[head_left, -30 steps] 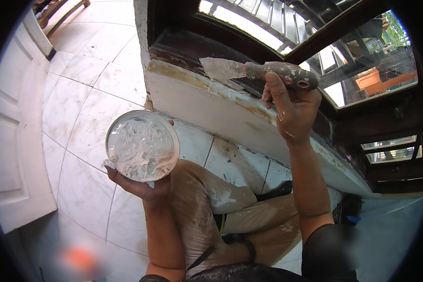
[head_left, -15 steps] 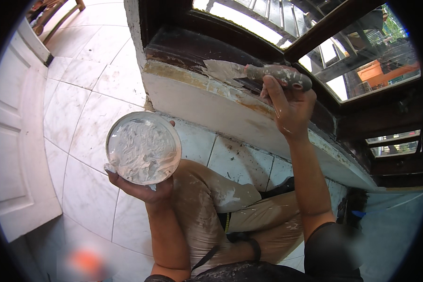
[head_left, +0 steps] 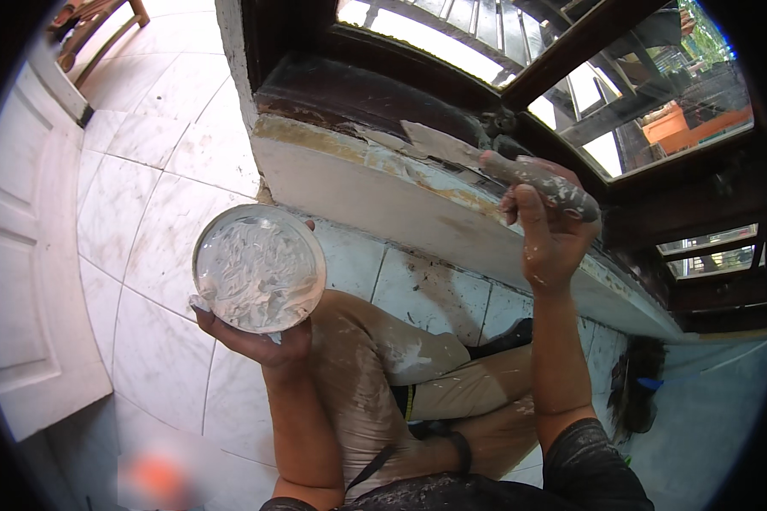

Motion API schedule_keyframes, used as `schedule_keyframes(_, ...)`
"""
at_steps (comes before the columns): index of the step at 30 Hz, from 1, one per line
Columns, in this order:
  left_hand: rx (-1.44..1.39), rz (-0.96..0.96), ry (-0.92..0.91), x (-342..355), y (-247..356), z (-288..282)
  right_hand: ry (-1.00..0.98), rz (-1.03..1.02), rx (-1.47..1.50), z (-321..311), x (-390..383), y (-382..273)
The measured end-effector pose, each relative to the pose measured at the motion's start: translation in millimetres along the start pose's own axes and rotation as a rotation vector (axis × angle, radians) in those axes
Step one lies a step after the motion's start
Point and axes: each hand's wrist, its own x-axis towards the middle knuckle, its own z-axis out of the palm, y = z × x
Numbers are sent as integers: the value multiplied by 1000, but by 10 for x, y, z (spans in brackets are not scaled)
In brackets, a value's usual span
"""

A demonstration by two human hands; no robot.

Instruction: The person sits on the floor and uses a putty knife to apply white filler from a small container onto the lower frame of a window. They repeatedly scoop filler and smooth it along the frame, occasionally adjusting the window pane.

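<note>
My left hand (head_left: 285, 342) is closed round the underside of a round tray or lid (head_left: 258, 271) smeared with pale paste, held above my bent legs. My right hand (head_left: 554, 238) grips the speckled, paste-caked handle of a putty knife (head_left: 548, 188). Its pale blade (head_left: 439, 143) lies at the weathered lower edge of the dark wooden window frame, along the flaking ledge (head_left: 315, 136); whether it touches the surface is hard to tell. Dried paste marks show on my fingers and trousers.
A white panelled door (head_left: 25, 255) stands at the left, with a wooden piece of furniture (head_left: 106, 38) beyond. White tiles (head_left: 158, 230) cover the floor. Glazed windows (head_left: 639, 102) run along the right, above a low white wall (head_left: 349, 187). A dark object with blue (head_left: 642, 383) sits at lower right.
My right hand and the putty knife have shifted right and slightly downward along the ledge, the handle now tilting more steeply. The tray in my left hand has stayed almost in place.
</note>
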Motion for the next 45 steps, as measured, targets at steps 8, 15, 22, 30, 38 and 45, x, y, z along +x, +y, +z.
schedule_keyframes(8, 30, 10, 16, -3, -8, 50, -52, -105, 10, 627, -409, 395)
schedule_keyframes(15, 103, 45, 64, -42, -41, 172, 185, 107, 36, 897, -734, 628)
schedule_keyframes(22, 97, 20, 94, -33, -22, 170, 349, 3, -172, 940, -865, 653)
schedule_keyframes(30, 110, 21, 78, -33, -32, 192, 457, 80, -140, 649, -1045, 590)
schedule_keyframes(38, 144, 33, 32, -38, -8, 143, 428, 26, -324, 174, -1258, 554)
schedule_keyframes(45, 105, 16, 37, -66, -52, 168, 618, 160, -198, -466, -1585, 119)
